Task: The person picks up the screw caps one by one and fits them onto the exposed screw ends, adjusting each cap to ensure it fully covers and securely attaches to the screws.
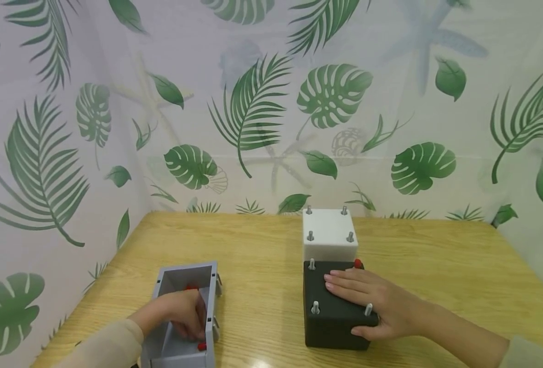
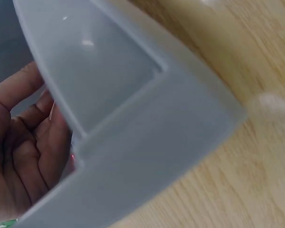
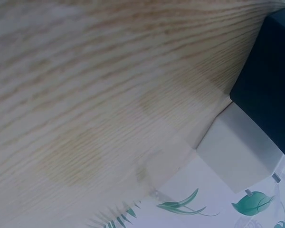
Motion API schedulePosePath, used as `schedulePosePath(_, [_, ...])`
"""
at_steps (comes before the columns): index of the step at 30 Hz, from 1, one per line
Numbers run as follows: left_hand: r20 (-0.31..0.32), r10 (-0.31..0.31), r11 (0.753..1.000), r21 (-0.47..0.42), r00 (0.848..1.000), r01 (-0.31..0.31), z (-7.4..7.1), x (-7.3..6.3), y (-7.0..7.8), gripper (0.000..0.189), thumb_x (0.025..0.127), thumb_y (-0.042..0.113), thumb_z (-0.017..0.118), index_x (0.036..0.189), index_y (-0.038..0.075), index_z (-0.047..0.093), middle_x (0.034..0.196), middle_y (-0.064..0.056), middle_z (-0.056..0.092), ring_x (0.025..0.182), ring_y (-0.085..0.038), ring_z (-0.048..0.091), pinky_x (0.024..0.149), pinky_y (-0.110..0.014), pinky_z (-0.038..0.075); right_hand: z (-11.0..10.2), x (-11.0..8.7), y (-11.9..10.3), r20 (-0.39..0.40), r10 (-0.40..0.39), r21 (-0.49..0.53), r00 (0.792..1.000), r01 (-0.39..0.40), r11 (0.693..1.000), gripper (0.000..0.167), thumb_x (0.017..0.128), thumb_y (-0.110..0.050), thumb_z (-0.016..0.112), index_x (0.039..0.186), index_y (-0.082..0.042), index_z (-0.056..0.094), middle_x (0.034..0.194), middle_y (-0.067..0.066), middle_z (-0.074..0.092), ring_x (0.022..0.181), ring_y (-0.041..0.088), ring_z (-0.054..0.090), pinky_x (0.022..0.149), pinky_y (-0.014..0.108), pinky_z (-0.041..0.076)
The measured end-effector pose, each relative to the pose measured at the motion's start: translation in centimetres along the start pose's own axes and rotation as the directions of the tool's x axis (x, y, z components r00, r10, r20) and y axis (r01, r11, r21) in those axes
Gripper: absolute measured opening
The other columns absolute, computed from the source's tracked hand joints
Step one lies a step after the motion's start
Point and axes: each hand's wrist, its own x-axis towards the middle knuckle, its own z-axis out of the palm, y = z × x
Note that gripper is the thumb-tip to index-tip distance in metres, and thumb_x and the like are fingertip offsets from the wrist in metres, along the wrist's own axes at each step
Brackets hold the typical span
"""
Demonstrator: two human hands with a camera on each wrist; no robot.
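Note:
My left hand [image 1: 186, 314] reaches down into a grey bin [image 1: 210, 306], its fingers bent. A small red piece [image 1: 202, 346] lies near the fingertips, and another red piece [image 1: 191, 287] is farther back inside. In the left wrist view, the bin's wall hides the fingertips of the left hand [image 2: 31, 137], so any hold is unseen. On top of a black block [image 1: 335, 332] my right hand [image 1: 372, 296] rests with straight fingers, its thumb against the near side. Metal bolts stand up from the block's corners; a red cap [image 1: 357, 263] sits at its far right corner.
Directly behind the black block stands a white block [image 1: 328, 227] with upright bolts at its corners. Metal hooks [image 1: 218, 283] stick out from the bin's right side. The wooden table [image 1: 257, 286] ends at a leaf-patterned curtain [image 1: 262, 102] at the back and left.

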Motion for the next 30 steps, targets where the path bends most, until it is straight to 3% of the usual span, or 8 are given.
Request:
schedulePosePath(17, [0.119, 0.008, 0.996, 0.083, 0.993, -0.018, 0.34, 0.38, -0.42, 0.015, 0.070, -0.001, 0.080, 0.073, 0.007, 0.068, 0.068, -0.003, 0.066, 0.057, -0.008, 0.058, 0.055, -0.021, 0.052, -0.05, -0.11, -0.04, 0.004, -0.002, 0.002, 1.000, 0.002, 1.000, 0.071, 0.084, -0.038, 0.069, 0.138, 0.000, 0.045, 0.143, 0.014, 0.045, 0.134, 0.024, 0.039, 0.116, 0.023, 0.019])
schedulePosePath(26, [0.102, 0.053, 0.992, 0.110, 0.993, -0.064, 0.65, 0.21, -0.36, 0.016, 0.068, -0.001, 0.081, 0.068, 0.006, 0.067, 0.061, 0.000, 0.063, 0.053, -0.007, 0.054, 0.049, -0.018, 0.047, 0.00, -0.03, -0.12, -0.002, -0.008, 0.000, 1.000, 0.008, 1.000, 0.071, 0.083, -0.038, 0.070, 0.138, 0.001, 0.045, 0.143, 0.014, 0.045, 0.133, 0.024, 0.040, 0.115, 0.023, 0.020])
schedulePosePath(30, [0.137, 0.072, 0.991, 0.102, 0.988, -0.086, 0.49, 0.18, -0.46, 0.013, 0.071, -0.001, 0.078, 0.069, 0.007, 0.068, 0.061, 0.001, 0.061, 0.054, -0.007, 0.052, 0.049, -0.017, 0.045, -0.09, -0.06, -0.20, 0.002, 0.001, 0.003, 1.000, -0.001, 1.000, 0.071, 0.083, -0.037, 0.070, 0.138, 0.000, 0.045, 0.143, 0.013, 0.045, 0.134, 0.024, 0.039, 0.115, 0.023, 0.019])
